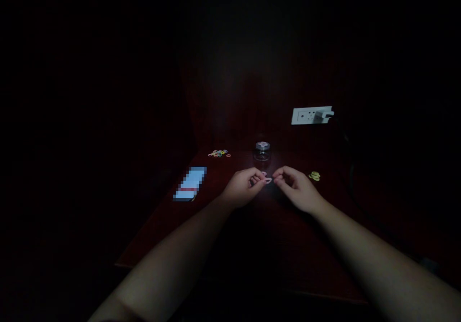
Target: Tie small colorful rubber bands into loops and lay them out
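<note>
My left hand point(245, 186) is closed in a pinch above the table, at the edge of a pale pink hair band point(268, 181). Just behind the fingertips another pink hair band point(264, 173) is partly visible. Facing it from the right, my right hand point(296, 187) has curled fingers, with a small gap between thumb and index finger and nothing visible in it. A small clear jar point(262, 152) with a lid stands beyond both hands. Yellow hair bands point(314, 176) lie in a little pile to the right of my right hand.
Several hair bands point(219, 153) in mixed colours lie at the back left of the dark red table point(158, 235). A phone point(190, 183) with a lit, blurred screen rests at the left. On the back wall is a socket point(305, 116) with a plug point(324, 115) and cable.
</note>
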The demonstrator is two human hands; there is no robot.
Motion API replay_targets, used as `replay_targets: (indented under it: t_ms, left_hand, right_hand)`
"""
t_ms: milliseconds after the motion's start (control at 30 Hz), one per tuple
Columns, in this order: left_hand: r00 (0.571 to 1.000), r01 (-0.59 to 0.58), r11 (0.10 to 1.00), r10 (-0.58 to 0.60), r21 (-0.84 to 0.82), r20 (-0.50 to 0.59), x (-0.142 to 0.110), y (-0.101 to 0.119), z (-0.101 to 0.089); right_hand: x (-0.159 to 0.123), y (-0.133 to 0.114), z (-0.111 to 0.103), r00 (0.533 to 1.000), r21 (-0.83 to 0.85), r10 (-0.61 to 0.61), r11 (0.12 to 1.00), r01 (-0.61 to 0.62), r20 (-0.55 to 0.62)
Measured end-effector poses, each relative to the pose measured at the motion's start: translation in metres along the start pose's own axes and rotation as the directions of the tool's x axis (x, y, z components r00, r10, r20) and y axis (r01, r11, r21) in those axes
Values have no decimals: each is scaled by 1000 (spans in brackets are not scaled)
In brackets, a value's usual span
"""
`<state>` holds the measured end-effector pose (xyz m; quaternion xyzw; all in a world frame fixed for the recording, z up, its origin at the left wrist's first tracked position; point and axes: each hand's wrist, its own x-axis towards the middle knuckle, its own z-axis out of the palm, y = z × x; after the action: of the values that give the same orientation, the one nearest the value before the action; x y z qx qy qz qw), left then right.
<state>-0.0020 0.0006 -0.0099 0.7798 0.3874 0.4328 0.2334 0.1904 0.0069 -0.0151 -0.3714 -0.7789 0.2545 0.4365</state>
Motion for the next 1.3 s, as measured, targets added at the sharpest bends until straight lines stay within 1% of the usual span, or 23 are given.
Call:
replay_targets:
  t_ms: [67,133,200,333,467,600,767,1067,1300]
  left_hand:
    - [1000,2,1000,-2,-7,10,0,0,1]
    - [1000,10,1000,-10,-19,9,0,1,1]
    - [1000,15,999,-15,-38,6,1,1,2]
    - [1000,29,995,-28,-92,15,1,0,2]
    - [999,29,992,-27,-120,19,0,0,2]
    - [999,28,993,-23,-113,41,0,0,1]
    - [999,23,995,-19,-96,43,0,0,1]
    - [999,7,996,-3,-88,52,-1,1,2]
    - [998,21,995,-15,-102,60,-1,3,2]
  right_hand:
    - [-1,-3,2,995,8,-41,999,40,95]
    - [-2,-5,4,986,-2,-72,997,73,152]
    - [-2,-5,5,985,-15,-82,996,85,153]
    - [-2,-4,4,990,-23,-83,996,86,117]
    - [-3,-5,5,987,-9,-74,997,76,141]
    - [-6,-6,6,979,6,-66,998,66,195]
    - [-7,-6,6,971,7,-56,998,56,234]
    - [-5,-5,6,973,-64,-38,997,54,229]
    - [-6,-8,6,971,-19,-26,999,32,238]
